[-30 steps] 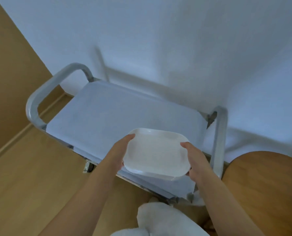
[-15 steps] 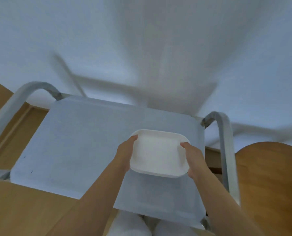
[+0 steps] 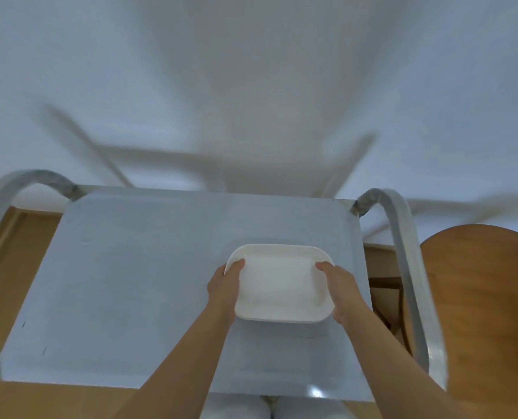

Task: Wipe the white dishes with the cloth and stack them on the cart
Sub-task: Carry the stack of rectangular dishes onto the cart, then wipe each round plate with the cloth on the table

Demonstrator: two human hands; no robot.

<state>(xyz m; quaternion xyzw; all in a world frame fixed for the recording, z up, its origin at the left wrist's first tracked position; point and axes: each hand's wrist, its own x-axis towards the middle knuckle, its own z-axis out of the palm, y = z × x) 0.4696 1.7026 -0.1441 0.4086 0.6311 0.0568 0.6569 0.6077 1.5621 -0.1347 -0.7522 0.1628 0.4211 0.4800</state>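
Both hands, left (image 3: 225,282) and right (image 3: 340,285), were clasped on the short ends of the dish (image 3: 278,284), held low over the cart (image 3: 130,267); it was judged stiff, slippery and breakable.

The fingers of the left hand (image 3: 225,284) and right hand (image 3: 340,285) are hidden beneath the white rectangular ceramic dish (image 3: 278,282). The grey metal cart's (image 3: 130,282) left handle runs off the edge. Whether the dish touches the cart is unclear.
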